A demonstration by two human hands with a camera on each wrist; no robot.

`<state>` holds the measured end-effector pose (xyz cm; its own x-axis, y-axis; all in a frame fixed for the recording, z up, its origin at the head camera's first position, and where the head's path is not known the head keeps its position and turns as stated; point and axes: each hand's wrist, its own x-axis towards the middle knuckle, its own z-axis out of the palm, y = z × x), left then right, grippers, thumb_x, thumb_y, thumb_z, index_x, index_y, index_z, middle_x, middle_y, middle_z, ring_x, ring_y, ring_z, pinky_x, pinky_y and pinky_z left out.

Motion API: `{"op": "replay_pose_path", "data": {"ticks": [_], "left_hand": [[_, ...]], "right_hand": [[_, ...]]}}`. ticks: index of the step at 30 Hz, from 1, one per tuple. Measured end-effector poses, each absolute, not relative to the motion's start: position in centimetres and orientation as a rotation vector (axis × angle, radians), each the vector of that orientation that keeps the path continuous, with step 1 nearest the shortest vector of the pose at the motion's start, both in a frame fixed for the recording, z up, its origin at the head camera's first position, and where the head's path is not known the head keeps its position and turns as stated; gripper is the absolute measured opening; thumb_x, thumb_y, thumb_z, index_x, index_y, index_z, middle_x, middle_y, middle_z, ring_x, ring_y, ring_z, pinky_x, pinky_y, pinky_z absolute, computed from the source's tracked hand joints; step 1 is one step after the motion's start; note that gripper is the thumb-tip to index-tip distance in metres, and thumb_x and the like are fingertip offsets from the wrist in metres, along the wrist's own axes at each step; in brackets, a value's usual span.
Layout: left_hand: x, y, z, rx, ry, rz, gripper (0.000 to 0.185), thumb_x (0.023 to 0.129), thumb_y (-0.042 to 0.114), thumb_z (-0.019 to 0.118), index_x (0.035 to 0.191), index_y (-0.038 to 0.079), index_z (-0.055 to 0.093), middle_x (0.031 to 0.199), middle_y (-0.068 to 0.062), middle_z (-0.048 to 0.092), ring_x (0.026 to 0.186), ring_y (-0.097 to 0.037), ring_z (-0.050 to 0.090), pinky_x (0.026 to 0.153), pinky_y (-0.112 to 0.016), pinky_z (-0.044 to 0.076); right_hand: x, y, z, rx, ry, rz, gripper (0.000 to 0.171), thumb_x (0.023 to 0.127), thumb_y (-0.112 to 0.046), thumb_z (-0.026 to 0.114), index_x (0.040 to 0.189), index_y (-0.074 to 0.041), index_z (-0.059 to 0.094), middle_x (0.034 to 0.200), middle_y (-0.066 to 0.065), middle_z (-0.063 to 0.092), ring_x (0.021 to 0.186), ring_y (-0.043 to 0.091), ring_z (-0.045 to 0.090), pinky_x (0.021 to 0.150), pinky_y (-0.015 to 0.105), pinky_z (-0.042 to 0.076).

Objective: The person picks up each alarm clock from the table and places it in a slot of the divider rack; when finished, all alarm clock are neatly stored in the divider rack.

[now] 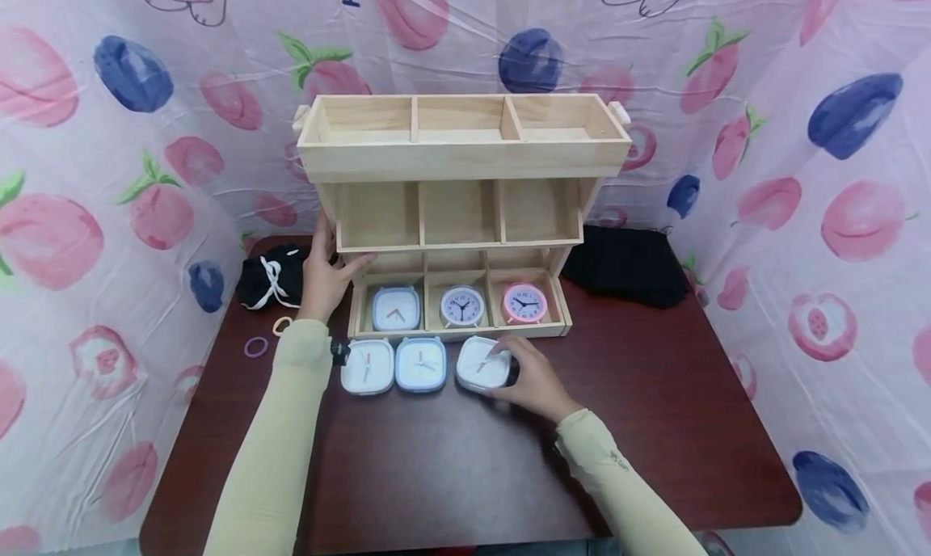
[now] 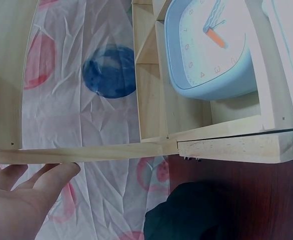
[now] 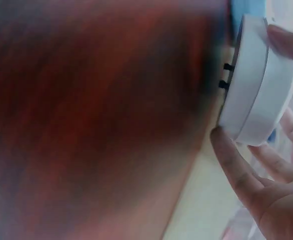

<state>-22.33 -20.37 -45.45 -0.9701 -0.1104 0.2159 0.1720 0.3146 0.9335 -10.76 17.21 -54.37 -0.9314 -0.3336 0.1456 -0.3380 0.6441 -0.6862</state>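
Observation:
A three-tier wooden organizer shelf [image 1: 465,162] stands at the back of the table. My left hand [image 1: 323,280] holds its left side, fingers along the outside of the side panel [image 2: 101,152] and thumb across the front. With thumb and fingers my right hand [image 1: 537,385] grips a white square alarm clock [image 1: 476,368] by its edges, in front of the shelf; black knobs on its back show in the right wrist view. Left of it lie a blue alarm clock [image 1: 420,365] and another white alarm clock [image 1: 367,368], both face up.
The bottom tier holds a blue square clock [image 1: 396,309], a round white clock [image 1: 461,306] and a round pink clock [image 1: 524,303]. Black cloth [image 1: 625,267] lies right of the shelf. At left are a black drawstring bag [image 1: 272,277] and a purple ring [image 1: 256,347].

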Motion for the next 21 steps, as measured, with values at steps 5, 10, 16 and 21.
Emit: {"op": "replay_pose_path", "data": {"ticks": [5, 10, 16, 21], "left_hand": [[-22.2, -20.3, -45.0, -0.056, -2.327, -1.708, 0.113, 0.091, 0.017, 0.087, 0.169, 0.050, 0.012, 0.177, 0.000, 0.030, 0.162, -0.029, 0.033, 0.128, -0.059, 0.035], [-22.4, -20.4, -44.9, -0.054, -2.336, -1.703, 0.111, 0.093, 0.020, 0.086, 0.169, 0.051, 0.012, 0.177, 0.000, 0.029, 0.162, -0.028, 0.033, 0.129, -0.058, 0.035], [-22.3, -20.6, -45.3, -0.039, -2.346, -1.697, 0.110, 0.093, 0.022, 0.085, 0.167, 0.055, 0.011, 0.177, 0.001, 0.030, 0.162, -0.028, 0.033, 0.129, -0.058, 0.035], [-22.3, -20.4, -45.6, -0.048, -2.367, -1.686, 0.110, 0.094, 0.022, 0.085, 0.166, 0.058, 0.009, 0.177, -0.001, 0.030, 0.161, -0.030, 0.034, 0.129, -0.059, 0.034]], "right_hand": [[-10.8, 18.4, -51.0, 0.569, -2.638, 1.359, 0.061, 0.064, -0.016, 0.104, 0.115, -0.010, 0.071, 0.132, 0.010, 0.069, 0.125, 0.028, 0.064, 0.106, 0.037, 0.057], [-12.7, 19.3, -45.8, 0.564, -2.312, 1.381, 0.054, 0.064, -0.006, 0.101, 0.110, -0.003, 0.073, 0.141, 0.019, 0.066, 0.133, 0.038, 0.060, 0.107, 0.020, 0.050], [-18.0, 19.4, -41.3, 0.407, -2.097, 1.179, 0.047, 0.068, -0.012, 0.099, 0.103, 0.001, 0.069, 0.140, 0.022, 0.064, 0.127, 0.038, 0.061, 0.096, 0.019, 0.047], [-21.4, 19.0, -40.4, 0.227, -2.141, 1.031, 0.047, 0.073, -0.024, 0.097, 0.101, -0.001, 0.067, 0.140, 0.024, 0.063, 0.128, 0.040, 0.060, 0.099, 0.041, 0.051]]}}
